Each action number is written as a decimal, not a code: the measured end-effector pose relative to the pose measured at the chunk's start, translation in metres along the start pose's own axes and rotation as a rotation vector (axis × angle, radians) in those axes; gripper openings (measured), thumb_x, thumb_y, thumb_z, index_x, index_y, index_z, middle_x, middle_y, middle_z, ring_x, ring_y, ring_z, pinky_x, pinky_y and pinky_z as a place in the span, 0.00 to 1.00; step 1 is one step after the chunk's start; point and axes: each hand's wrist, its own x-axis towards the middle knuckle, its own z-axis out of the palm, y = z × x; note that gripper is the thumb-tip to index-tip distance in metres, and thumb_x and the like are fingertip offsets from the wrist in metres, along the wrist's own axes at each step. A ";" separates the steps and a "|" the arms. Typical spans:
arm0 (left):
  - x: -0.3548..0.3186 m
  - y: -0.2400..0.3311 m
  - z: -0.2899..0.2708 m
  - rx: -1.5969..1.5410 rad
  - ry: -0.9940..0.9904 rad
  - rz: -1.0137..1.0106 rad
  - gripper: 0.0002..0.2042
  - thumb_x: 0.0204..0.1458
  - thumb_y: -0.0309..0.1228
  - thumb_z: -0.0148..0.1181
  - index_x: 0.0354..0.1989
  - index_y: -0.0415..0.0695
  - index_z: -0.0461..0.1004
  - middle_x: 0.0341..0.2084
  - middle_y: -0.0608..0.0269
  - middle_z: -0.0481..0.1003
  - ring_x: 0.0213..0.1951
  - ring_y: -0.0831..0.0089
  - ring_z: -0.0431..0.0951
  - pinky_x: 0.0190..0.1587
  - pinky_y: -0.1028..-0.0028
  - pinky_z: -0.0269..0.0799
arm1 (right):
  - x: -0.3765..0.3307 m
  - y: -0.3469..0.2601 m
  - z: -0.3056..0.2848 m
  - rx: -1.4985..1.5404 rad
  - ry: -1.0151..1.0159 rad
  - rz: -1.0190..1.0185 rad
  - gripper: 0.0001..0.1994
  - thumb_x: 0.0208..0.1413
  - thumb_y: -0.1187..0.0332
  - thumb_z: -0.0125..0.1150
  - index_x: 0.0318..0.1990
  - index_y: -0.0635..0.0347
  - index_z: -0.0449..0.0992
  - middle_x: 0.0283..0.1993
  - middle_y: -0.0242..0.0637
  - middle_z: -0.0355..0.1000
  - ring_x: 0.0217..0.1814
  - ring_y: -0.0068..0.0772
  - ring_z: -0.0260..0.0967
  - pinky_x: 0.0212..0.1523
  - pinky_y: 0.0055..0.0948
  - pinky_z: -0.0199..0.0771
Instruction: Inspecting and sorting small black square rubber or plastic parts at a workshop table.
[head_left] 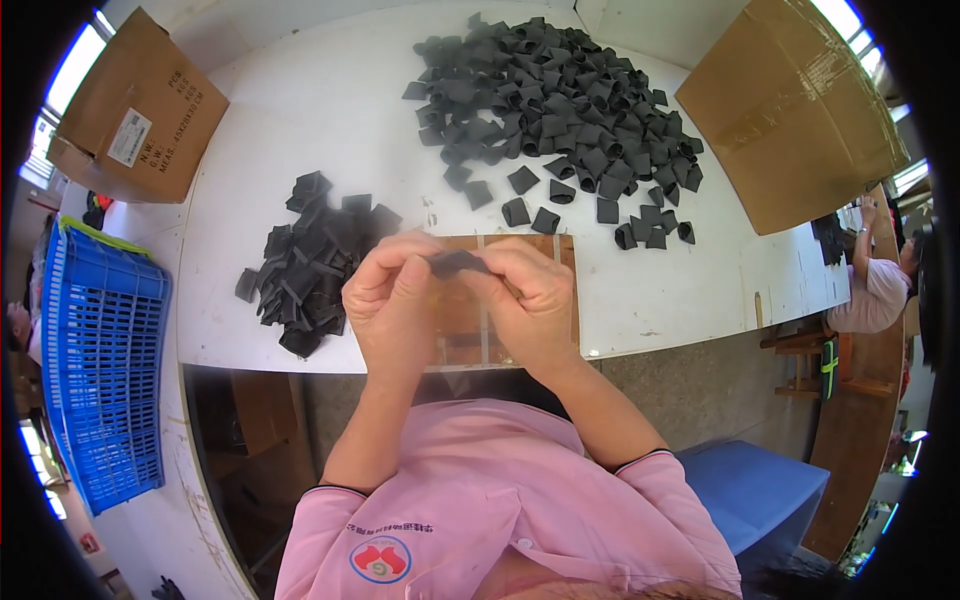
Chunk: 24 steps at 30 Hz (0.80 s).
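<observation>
Head view: both hands are raised together over the near edge of the white worktop (300, 120). The left hand (392, 300) and the right hand (530, 300) pinch one small black piece (457, 263) between them, fingers curled in, thumbs and forefingers closed on its two ends. The piece sits level between the fingertips, above a brown panel (560, 262) set into the worktop. Its exact shape is hard to tell; it looks like a short flattened sleeve.

Left of the hands, just beside the left hand, lies a small heap of flattened black pieces (310, 260). Farther back and to the right, well apart from the hands, is a large loose pile of black pieces (560, 110), many of them open like short tubes, with stragglers trailing toward the brown panel.

Cardboard box (140, 105) at the far left corner of the worktop. Flat cardboard sheet (790, 110) at the far right corner. Blue plastic crate (100, 370) beside the worktop on the left. Another person in pink (880, 290) sits at the right edge, near a wooden stool (810, 365).
</observation>
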 end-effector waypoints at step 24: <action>0.017 0.017 -0.002 0.456 -0.236 0.084 0.05 0.44 0.18 0.55 0.31 0.34 0.72 0.31 0.59 0.69 0.33 0.76 0.68 0.36 0.81 0.63 | 0.011 -0.021 -0.007 0.017 -0.019 0.061 0.06 0.43 0.75 0.59 0.31 0.64 0.72 0.24 0.37 0.68 0.23 0.31 0.67 0.21 0.26 0.64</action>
